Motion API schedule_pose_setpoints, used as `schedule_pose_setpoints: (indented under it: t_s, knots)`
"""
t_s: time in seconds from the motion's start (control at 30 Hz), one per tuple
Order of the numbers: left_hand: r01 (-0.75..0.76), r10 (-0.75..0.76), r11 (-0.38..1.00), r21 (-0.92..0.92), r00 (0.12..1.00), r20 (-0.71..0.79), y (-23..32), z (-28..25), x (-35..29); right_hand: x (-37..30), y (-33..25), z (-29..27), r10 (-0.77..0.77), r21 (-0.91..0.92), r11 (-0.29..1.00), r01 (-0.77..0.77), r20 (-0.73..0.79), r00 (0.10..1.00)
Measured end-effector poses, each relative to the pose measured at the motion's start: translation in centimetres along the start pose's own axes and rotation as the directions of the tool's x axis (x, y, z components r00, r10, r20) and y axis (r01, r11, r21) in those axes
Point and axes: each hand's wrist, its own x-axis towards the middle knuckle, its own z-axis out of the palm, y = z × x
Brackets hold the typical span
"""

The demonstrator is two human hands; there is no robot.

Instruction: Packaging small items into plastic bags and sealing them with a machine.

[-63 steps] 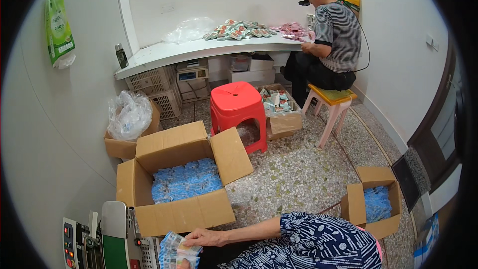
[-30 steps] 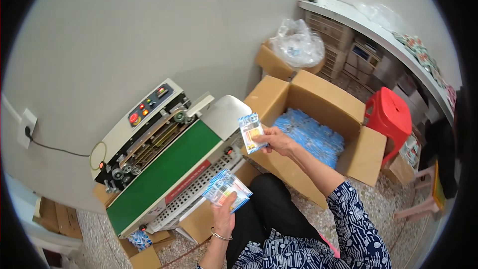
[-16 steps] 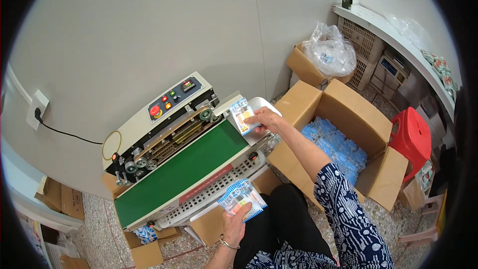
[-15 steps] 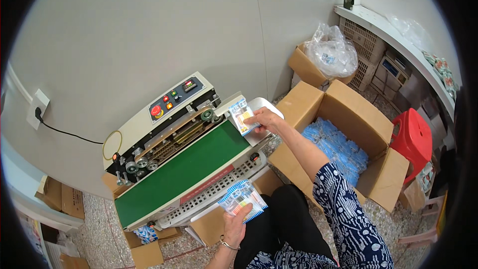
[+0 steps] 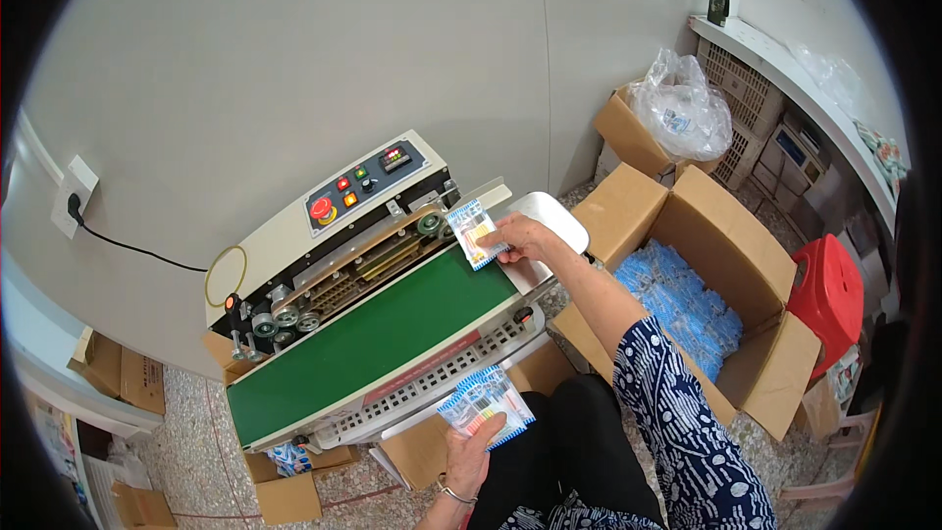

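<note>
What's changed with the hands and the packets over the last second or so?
The right hand carried one packet from above the open box up to the sealing machine's infeed end. The left hand still holds its stack of packets near the lap.

- A large open cardboard box (image 5: 731, 236) of blue packets (image 5: 682, 299) stands on the speckled floor.
- Behind the large box, a smaller carton (image 5: 628, 132) holds a clear plastic bag (image 5: 682, 113).
- Right of the large box stands a red plastic stool (image 5: 834, 290).
- Above the large box, a white shelf (image 5: 775, 49) runs along the wall, crates (image 5: 751, 132) beneath it.
- Far left of the large box, a wall socket (image 5: 74, 198) holds a black plug and cable.
</note>
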Motion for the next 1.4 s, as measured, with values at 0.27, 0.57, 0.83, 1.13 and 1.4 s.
schedule_pose_setpoints:
  t_s: [0.27,0.57,0.83,1.13,1.4]
  knots:
    - [-0.006,0.006,1.000,0.021,1.000,-0.016,1.0,0.8,0.4,1.4,0.1,3.3,-0.047,-0.087,0.995,0.052,0.063,0.997]
    - [-0.125,0.127,0.991,-0.054,0.991,0.029,5.6,1.5,6.8,-4.6,-0.8,5.1,-0.285,-0.366,0.889,0.275,0.027,0.958]
    - [-0.131,0.154,0.976,-0.175,0.980,0.124,6.0,2.4,9.0,-11.9,2.5,4.2,-0.223,-0.091,0.958,0.272,0.360,0.906]
    - [-0.140,0.149,0.981,-0.138,0.987,0.064,5.5,3.0,9.9,-11.0,3.8,3.4,-0.313,0.053,0.949,0.309,0.214,0.925]
    - [-0.157,0.174,0.966,-0.205,0.982,0.067,6.1,3.5,10.7,-9.6,4.1,4.0,-0.302,0.096,0.953,0.288,0.206,0.931]
